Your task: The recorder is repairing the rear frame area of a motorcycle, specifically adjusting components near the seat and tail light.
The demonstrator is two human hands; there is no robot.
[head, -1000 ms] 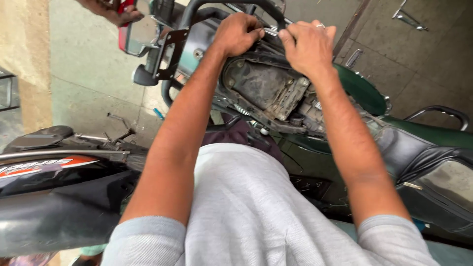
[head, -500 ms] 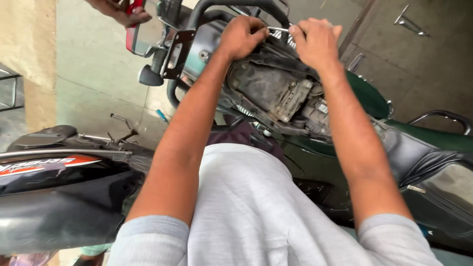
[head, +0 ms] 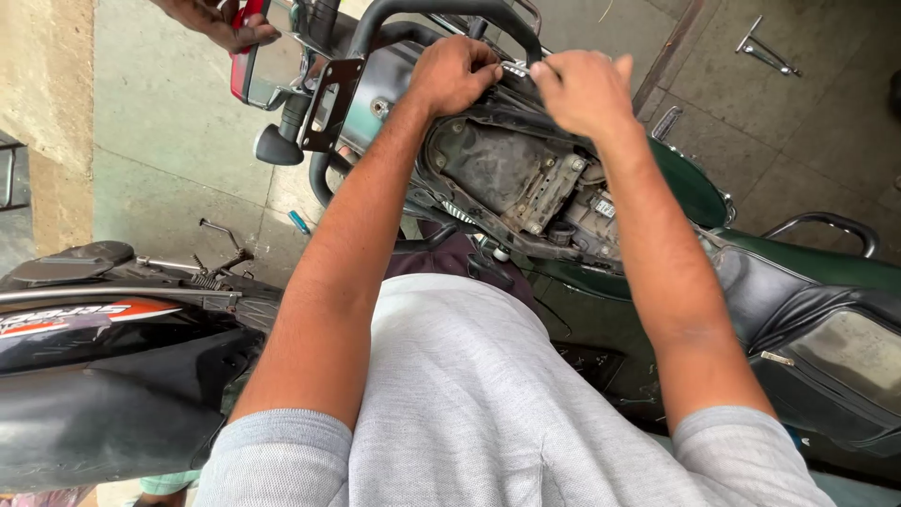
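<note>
Grey concrete floor [head: 169, 141] in daylight, yellowish wall [head: 47, 94] at left, paved slabs [head: 798, 122] at right

A light grey knitted short-sleeved shirt [head: 469, 413] with ribbed cuffs; bare forearms; left hand [head: 455, 75] and right hand [head: 584, 89] ungloved, no rings visible

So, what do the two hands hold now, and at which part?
Both the left hand and right hand pinch a small metal part under the motorcycle's grab rail.

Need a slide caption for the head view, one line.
Left hand and right hand work at the rear of an open, seatless motorcycle frame, below the black grab rail.
</note>
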